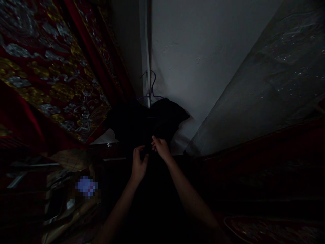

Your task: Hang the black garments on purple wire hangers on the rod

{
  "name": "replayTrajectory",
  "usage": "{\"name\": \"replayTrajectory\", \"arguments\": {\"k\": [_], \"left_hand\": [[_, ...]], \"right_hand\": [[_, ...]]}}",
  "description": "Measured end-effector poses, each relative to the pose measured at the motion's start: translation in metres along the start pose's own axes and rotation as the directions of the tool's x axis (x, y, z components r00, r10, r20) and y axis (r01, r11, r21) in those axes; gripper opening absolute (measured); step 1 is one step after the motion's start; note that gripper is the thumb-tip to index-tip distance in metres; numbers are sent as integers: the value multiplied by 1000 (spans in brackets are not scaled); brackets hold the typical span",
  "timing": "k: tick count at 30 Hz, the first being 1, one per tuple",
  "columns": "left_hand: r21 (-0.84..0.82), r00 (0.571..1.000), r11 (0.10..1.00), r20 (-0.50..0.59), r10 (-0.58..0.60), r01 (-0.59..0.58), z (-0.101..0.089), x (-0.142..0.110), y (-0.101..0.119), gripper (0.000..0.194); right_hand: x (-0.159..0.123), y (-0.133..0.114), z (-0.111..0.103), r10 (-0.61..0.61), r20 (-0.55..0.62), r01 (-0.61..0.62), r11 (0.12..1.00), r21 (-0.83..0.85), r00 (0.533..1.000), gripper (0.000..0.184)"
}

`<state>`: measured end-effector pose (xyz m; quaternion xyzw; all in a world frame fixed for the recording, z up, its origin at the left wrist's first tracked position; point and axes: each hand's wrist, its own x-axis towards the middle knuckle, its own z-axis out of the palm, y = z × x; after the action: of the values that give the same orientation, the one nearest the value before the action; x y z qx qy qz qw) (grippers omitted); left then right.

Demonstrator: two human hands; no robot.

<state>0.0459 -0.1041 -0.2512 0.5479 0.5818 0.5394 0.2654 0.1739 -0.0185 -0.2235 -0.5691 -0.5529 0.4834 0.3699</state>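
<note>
Both hands are raised in front of a black garment [166, 115], which hangs just beyond the fingertips on a purple hanger [153, 83], its hook above the hands. The left hand [139, 165] is half curled, with a gap between its thumb and fingers and nothing visible in that gap. The right hand [160, 146], just beside it and a little higher, has its fingers bent toward the cloth; in this dark view I cannot tell whether it pinches the fabric or is empty, nor whether either hand touches it. Above the hands, a pale strip [147, 51] runs down the grey wall [193, 51] behind the hanger. To the left of the hands and above them spreads red cloth [63, 67] with gold and silver decoration. To their right, a greyish sheet with glints [274, 74] slants up along the wall. Below and left of the grip lies blurred clutter [61, 203] with a pixelated blue patch [86, 186].
</note>
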Motion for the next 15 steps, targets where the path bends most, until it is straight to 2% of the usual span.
{"name": "replayTrajectory", "arguments": {"k": [3,6,10,15], "left_hand": [[-10,999,999,17,-31,31,0,-1,-8,32],[-2,998,998,6,-60,60,-1,-5,-23,32],[60,999,998,4,-34,33,-2,2,-48,36],[146,993,988,117,24,-41,12,18,-64,37]], "right_hand": [[46,1,15,46,-73,-57,985,-164,996,46],[62,18,30,96,-88,-109,982,-152,991,40],[44,49,36,117,-85,-122,991,-54,989,33],[1,64,29,60,-14,-58,993,100,998,40]]}}
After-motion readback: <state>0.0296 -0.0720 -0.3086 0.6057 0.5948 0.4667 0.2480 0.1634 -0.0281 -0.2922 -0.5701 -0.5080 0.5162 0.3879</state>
